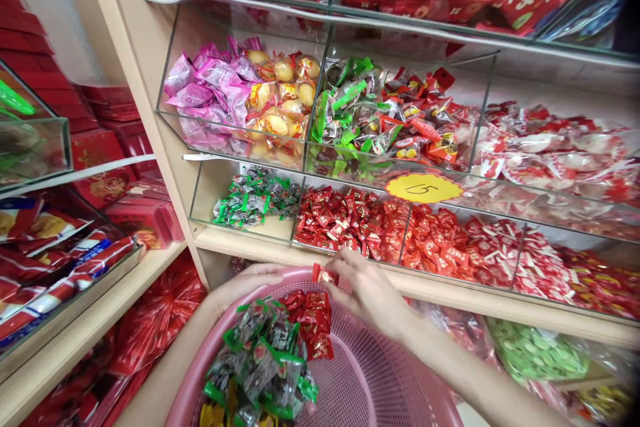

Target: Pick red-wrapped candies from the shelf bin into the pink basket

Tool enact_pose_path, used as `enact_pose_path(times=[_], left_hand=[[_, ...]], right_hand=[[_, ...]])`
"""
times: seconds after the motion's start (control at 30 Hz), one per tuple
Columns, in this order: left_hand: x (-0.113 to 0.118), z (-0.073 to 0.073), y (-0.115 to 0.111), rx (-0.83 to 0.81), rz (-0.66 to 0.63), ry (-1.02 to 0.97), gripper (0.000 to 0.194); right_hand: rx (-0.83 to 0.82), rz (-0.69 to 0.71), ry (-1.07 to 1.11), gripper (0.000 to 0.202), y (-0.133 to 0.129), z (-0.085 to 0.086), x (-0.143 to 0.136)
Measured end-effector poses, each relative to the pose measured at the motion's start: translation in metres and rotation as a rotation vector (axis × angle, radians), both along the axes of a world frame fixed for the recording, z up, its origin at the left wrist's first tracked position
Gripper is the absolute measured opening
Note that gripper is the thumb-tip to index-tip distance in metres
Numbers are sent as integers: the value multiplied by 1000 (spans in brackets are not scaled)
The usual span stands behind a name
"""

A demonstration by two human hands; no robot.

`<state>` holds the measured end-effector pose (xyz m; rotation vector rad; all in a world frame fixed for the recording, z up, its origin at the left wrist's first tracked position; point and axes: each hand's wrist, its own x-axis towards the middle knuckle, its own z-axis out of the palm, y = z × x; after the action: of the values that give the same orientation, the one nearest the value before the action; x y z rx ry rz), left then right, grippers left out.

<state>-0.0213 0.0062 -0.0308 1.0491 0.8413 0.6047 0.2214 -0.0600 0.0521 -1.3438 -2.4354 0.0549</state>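
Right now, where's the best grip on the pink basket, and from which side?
Probably the left rim of the pink basket, from outside: its raised lip curves clear above the candies inside, and the left hand rests at its far-left stretch. The right forearm crosses the right rim, so that side looks less handy.

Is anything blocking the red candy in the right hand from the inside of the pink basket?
Nothing visible does. The right hand pinches the red-wrapped candy by the far rim of the open pink plastic basket; the left hand is at the rim too, but off to the side.
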Motion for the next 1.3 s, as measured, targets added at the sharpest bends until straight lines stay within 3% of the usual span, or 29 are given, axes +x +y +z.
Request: enact_pose_path(times=[0.17, 0.37, 0.57, 0.73, 0.93, 1.07, 1.3], left_hand=[[0, -3, 2, -14, -5, -1, 43], [1, 0, 1, 5, 17, 19, 40], [1, 6, 1, 54, 16, 68, 36], [0, 3, 2, 38, -23, 12, 37], [-3, -4, 4, 36, -18, -2, 37], [-3, -4, 6, 50, -25, 8, 37], [-1, -2, 2, 15, -9, -13, 31]], right_hand=[[-47, 4, -209, 11, -7, -23, -7], [-150, 9, -365, 13, 1, -22, -19], [-89, -15, -387, 15, 5, -32, -28], [28, 10, -171, 16, 13, -15, -16], [139, -155, -145, 19, 68, 13, 7], [114, -142, -269, 27, 100, 16, 10], [138, -78, -313, 22, 114, 16, 6]])
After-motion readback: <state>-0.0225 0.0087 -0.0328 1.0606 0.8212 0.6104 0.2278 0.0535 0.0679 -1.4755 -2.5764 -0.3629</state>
